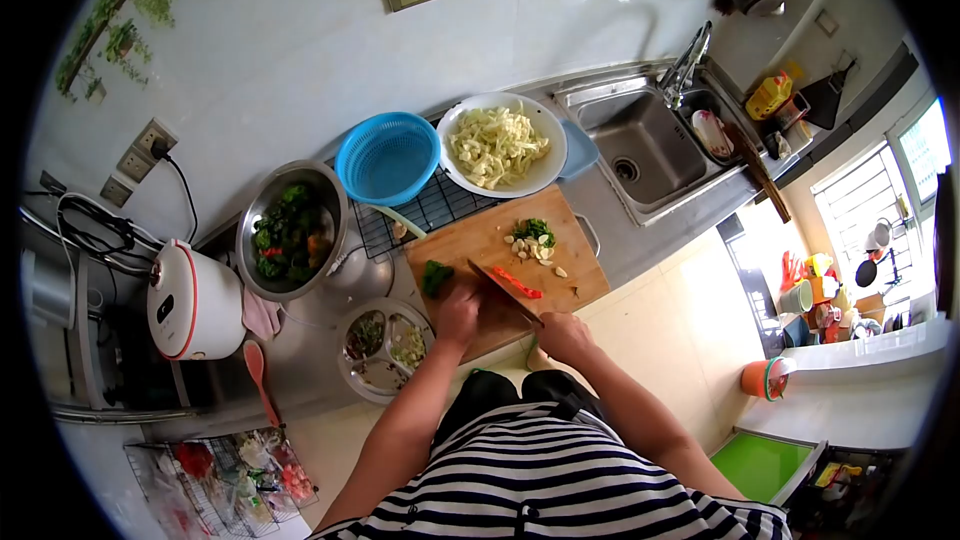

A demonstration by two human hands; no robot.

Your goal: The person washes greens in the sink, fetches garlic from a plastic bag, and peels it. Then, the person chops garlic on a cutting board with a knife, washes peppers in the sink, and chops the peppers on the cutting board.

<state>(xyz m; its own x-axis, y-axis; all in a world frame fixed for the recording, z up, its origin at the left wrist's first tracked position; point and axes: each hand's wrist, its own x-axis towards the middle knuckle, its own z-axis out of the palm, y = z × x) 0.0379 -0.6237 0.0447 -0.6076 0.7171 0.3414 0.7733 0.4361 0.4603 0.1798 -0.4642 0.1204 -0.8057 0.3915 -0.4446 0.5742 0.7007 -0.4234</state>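
My right hand is wrapped round the handle of a kitchen knife, whose blade slants across the wooden cutting board. My left hand rests on the board just left of the blade with its fingers curled; what lies under them is hidden. Cut red pepper lies along the right side of the blade. A dark green vegetable piece sits above my left hand. Farther up the board are chopped green onion and pale garlic slices.
Behind the board stand a blue colander and a white bowl of shredded cabbage. To the left are a steel bowl of greens, a divided plate and a rice cooker. The sink is at the right.
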